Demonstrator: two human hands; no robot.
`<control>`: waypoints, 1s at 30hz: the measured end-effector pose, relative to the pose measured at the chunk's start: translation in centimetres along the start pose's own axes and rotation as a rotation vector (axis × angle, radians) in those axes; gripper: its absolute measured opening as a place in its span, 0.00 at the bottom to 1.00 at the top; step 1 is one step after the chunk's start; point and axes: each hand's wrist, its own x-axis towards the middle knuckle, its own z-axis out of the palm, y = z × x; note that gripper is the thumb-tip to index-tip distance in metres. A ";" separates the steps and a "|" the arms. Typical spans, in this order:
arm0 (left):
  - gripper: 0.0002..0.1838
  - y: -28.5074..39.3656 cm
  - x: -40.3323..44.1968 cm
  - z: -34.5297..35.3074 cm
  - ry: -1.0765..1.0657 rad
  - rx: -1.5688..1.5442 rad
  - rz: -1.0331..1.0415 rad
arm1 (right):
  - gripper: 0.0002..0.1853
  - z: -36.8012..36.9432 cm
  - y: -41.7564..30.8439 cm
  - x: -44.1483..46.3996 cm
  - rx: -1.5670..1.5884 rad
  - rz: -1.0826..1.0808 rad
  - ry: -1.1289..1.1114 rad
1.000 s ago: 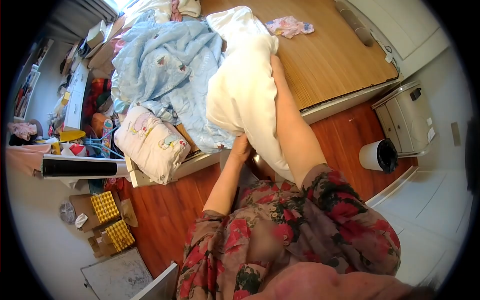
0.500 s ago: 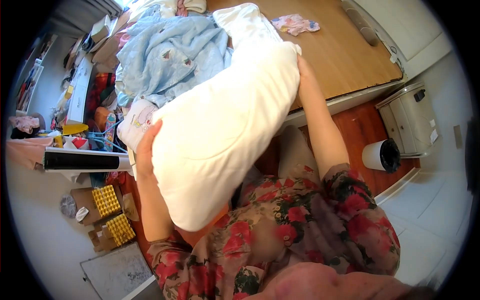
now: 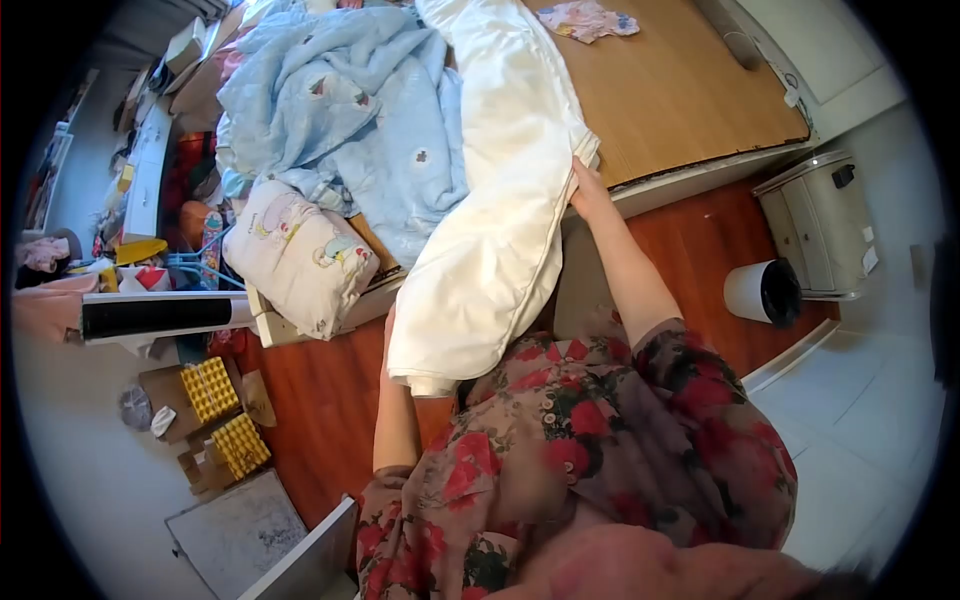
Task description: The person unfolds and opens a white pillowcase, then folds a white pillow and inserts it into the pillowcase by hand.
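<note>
A long, folded white quilt (image 3: 490, 220) runs from the bed toward my body, its near end overhanging the bed's edge. My right hand (image 3: 590, 192) grips its right side, fingers closed at the folded edge. At the near end's left side, my left hand (image 3: 388, 328) holds the quilt from the side and below; most of its fingers are hidden by the cloth. A crumpled light-blue blanket (image 3: 330, 90) lies on the bed left of the quilt. Beside it, a pale pillow (image 3: 300, 255) with cartoon prints rests at the bed's corner.
The bed's brown board (image 3: 680, 110) shows on the right, with a small pink printed cloth (image 3: 588, 20) on it. A bin (image 3: 760, 292) and a beige cabinet (image 3: 820, 225) stand at right. Yellow egg trays (image 3: 210, 390) and cardboard lie on the left floor. Shelves hold clutter.
The quilt's near bulk has come down and flattened, stretching lengthwise. My left hand has moved right and mostly behind it; my right hand is lower. More of the pillow shows.
</note>
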 end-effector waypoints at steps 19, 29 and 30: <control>0.35 5.6 -5.5 5.9 0.095 1.641 0.526 | 0.39 4.9 -1.4 -8.4 -0.071 0.121 -0.369; 0.30 7.8 -0.4 1.5 0.346 -0.494 -0.049 | 0.33 0.0 -0.2 -13.6 -0.709 0.042 -0.268; 0.31 8.1 -0.3 1.4 0.348 -0.503 -0.047 | 0.29 0.0 -0.5 -13.8 -0.895 -0.055 -0.323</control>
